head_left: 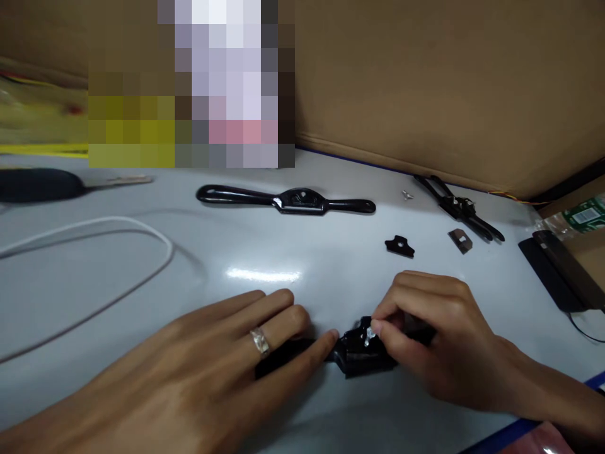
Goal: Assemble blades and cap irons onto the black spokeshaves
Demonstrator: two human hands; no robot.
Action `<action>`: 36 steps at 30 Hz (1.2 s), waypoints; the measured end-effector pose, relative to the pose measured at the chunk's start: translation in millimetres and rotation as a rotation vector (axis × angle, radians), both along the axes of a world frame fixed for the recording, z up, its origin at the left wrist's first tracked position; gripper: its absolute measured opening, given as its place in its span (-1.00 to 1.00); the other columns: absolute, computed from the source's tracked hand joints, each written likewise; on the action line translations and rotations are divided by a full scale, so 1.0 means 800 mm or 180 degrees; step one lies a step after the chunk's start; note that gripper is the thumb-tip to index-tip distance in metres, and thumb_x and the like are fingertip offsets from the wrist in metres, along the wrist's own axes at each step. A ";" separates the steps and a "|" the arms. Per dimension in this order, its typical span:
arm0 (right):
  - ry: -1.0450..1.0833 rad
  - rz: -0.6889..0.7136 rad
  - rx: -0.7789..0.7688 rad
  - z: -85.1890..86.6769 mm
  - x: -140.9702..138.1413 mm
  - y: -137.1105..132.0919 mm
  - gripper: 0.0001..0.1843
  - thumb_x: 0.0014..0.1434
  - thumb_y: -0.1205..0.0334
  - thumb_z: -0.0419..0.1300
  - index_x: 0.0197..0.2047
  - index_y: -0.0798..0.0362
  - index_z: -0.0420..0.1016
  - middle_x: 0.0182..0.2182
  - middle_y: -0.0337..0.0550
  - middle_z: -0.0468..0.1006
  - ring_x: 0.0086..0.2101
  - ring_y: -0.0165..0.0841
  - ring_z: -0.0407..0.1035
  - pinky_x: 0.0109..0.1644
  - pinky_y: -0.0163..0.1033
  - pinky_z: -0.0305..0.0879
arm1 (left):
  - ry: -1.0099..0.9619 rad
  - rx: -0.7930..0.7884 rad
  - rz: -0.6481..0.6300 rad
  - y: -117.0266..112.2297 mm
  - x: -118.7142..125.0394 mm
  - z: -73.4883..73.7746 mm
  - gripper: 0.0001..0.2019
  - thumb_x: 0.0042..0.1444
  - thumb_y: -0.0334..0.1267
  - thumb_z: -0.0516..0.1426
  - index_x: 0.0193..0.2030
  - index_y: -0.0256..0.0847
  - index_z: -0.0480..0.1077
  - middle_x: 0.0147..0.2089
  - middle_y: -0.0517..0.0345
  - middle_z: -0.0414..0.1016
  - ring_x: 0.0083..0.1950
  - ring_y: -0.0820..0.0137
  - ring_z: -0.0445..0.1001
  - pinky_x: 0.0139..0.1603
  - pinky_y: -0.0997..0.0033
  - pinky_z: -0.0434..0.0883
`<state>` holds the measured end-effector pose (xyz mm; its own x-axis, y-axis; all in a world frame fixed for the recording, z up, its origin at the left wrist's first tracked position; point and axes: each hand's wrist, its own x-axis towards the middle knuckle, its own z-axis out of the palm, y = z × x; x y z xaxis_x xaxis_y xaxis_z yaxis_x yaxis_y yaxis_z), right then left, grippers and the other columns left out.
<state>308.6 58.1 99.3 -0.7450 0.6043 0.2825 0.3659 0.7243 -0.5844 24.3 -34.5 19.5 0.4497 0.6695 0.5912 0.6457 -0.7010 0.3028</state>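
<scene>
the left hand (222,353) lies flat, pinning the black spokeshave (359,353) to the surface while the right hand (435,340) pinches its small silver thumbscrew (369,334); keep the pinning steady and the pinch square above the body.

Bare table (283,265) before second spokeshave (288,200)

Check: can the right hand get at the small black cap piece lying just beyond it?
Probably yes. The black cap piece lies loose on the table just past the right hand, with nothing between. But its fingertips are pinching a silver screw on the spokeshave, so it must let go first.
</scene>
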 end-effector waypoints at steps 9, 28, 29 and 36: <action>-0.0263 0.0248 0.0402 -0.002 0.007 -0.001 -0.67 0.60 0.43 0.19 -0.25 -0.07 0.50 -0.39 -0.25 0.66 -0.43 -0.37 0.48 -0.31 -0.22 0.34 | 0.0569 0.0106 -0.0190 0.008 -0.008 0.019 -0.45 0.69 -0.59 -0.03 0.51 -0.09 0.61 0.01 0.08 0.77 -0.01 0.17 0.74 0.03 0.14 0.70; -0.0148 0.0370 0.0382 -0.004 0.006 -0.006 -0.43 0.78 0.31 0.23 -0.39 -0.05 0.47 -0.52 -0.35 0.49 -0.52 -0.43 0.26 -0.41 -0.21 0.14 | 0.0266 0.0064 -0.0203 0.009 -0.003 0.012 -0.49 0.63 -0.59 0.01 0.42 -0.06 0.62 -0.04 0.12 0.71 -0.11 0.20 0.62 -0.12 0.15 0.54; -0.0045 0.0382 0.0203 -0.003 0.007 -0.004 -0.46 0.79 0.28 0.27 -0.36 -0.05 0.51 -0.51 -0.36 0.52 -0.53 -0.44 0.29 -0.41 -0.23 0.15 | 0.0275 0.0041 -0.0203 0.008 -0.004 0.012 -0.49 0.64 -0.58 0.01 0.43 -0.05 0.62 -0.04 0.14 0.72 -0.11 0.20 0.63 -0.11 0.16 0.55; -0.0343 0.0366 0.0639 -0.002 0.015 0.002 -0.59 0.85 0.11 0.30 -0.12 0.00 0.79 -0.39 -0.21 0.71 -0.42 -0.32 0.51 -0.30 -0.20 0.33 | 0.0191 0.0046 -0.0224 0.008 -0.007 0.004 -0.47 0.62 -0.54 0.06 0.50 -0.04 0.62 -0.01 0.08 0.76 -0.10 0.15 0.65 -0.13 0.11 0.57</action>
